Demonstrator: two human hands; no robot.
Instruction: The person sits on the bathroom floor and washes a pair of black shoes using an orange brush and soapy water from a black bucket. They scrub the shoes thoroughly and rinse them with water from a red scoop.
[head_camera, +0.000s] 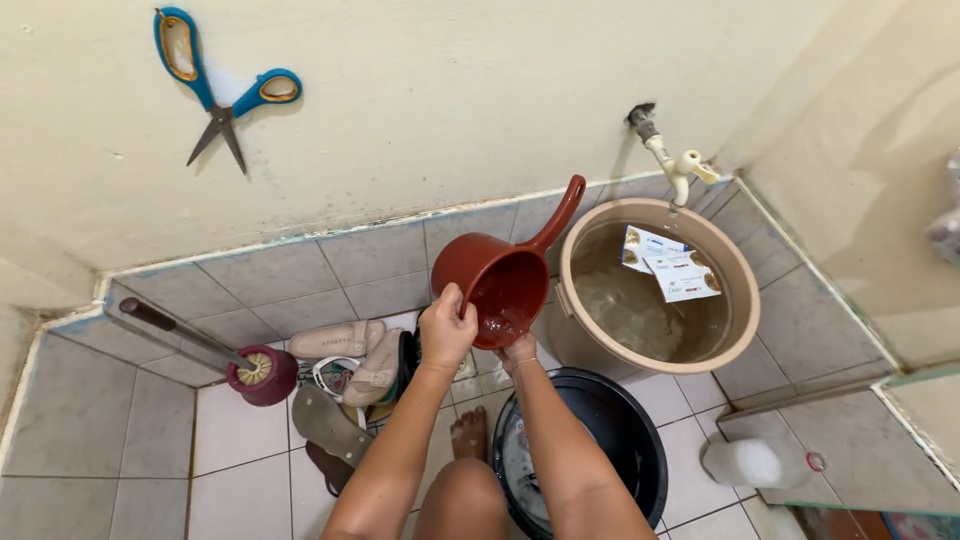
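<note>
A red-brown plastic dipper (505, 280) with a long handle is tilted toward me, wet inside. My left hand (447, 325) grips its rim on the left side. My right hand (518, 352) supports it from below. Just to the right stands a large beige bucket (742, 300) full of water, with a few white packets floating in it. A black basin (640, 440) with soapy water sits under my right forearm. My bare foot (468, 432) rests on the tiled floor beside the basin.
A beige tap (675, 165) juts from the wall above the bucket. Blue-handled scissors (215, 92) hang on the wall. Several sandals (345, 375) and a maroon toilet brush (258, 372) lie left. A white plastic bottle (755, 462) lies at the right.
</note>
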